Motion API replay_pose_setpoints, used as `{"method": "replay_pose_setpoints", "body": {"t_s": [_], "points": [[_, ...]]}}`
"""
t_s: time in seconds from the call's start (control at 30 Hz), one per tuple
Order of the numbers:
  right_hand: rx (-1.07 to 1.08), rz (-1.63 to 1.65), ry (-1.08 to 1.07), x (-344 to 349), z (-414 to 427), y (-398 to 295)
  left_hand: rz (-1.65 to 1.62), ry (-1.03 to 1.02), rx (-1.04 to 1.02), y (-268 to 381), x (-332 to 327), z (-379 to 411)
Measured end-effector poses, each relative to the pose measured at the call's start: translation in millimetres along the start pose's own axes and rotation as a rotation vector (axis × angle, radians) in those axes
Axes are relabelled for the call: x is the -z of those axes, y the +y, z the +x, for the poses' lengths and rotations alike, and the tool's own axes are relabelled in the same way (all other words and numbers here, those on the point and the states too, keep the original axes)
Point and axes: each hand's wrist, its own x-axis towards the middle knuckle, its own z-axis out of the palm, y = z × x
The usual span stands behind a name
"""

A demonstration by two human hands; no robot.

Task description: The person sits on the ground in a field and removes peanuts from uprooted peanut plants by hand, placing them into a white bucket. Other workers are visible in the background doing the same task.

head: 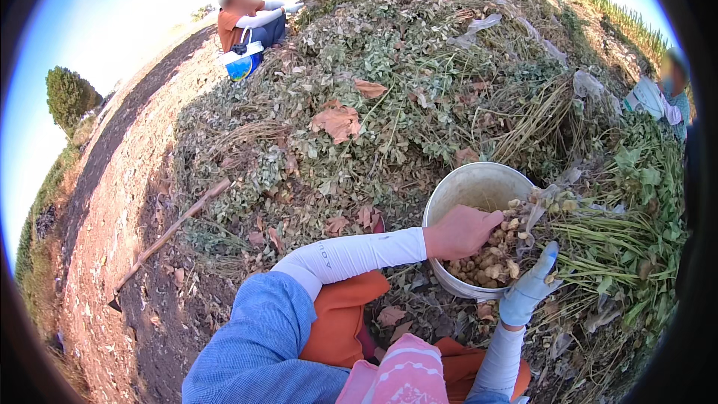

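A white plastic bucket [474, 177] stands before me, with loose unshelled peanuts [487, 265] in its bottom. My bare left hand [466, 230] reaches over the near left rim, its fingers curled at the peanut pods [511, 221] hanging from uprooted plants. My right hand [527, 294], in a pale blue glove, is at the bucket's right rim. It grips a bunch of peanut plants [589, 241] by the stems, thumb on the near side; its other fingers are partly hidden. The roots and pods lean over the bucket's opening, with a scrap of thin plastic film [533, 221] tangled among them.
A broad heap of drying peanut plants [348, 78] spreads ahead. A wooden-handled tool [174, 230] leans at the left. One person [247, 22] sits at the far left beside a blue-and-white bucket [242, 62]; another person [676, 95] is at the right edge with a pale container [645, 98].
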Motion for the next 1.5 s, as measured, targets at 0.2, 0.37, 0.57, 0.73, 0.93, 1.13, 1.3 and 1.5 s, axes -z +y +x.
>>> {"method": "replay_pose_setpoints", "body": {"t_s": [0.2,0.37,0.57,0.73,0.93,1.13,1.3,1.5], "points": [[-0.379,0.702,0.199,5.4,18.5,-63.2,-0.030,0.228,0.113,9.2,5.1,5.9],[-0.351,0.663,0.282,-1.0,18.7,-90.9,0.104,0.394,-0.042,2.2,13.2,8.6],[-0.297,0.471,0.261,3.0,19.3,-85.6,-0.047,0.226,-0.183,9.7,14.3,9.8],[-0.422,0.676,0.239,3.3,19.4,-92.5,-0.078,0.167,-0.197,6.3,11.8,9.0],[-0.387,0.569,0.119,2.4,10.0,-69.0,-0.105,0.153,-0.213,4.0,12.9,9.3],[-0.375,0.682,0.139,7.3,18.1,-96.1,-0.102,0.122,-0.193,4.1,9.5,6.1],[-0.258,0.415,0.026,7.9,13.5,-83.8,-0.085,0.107,-0.185,6.8,8.4,5.8],[-0.202,0.329,-0.038,9.9,11.1,-74.4,-0.061,0.083,-0.114,9.4,6.4,5.5]]}}
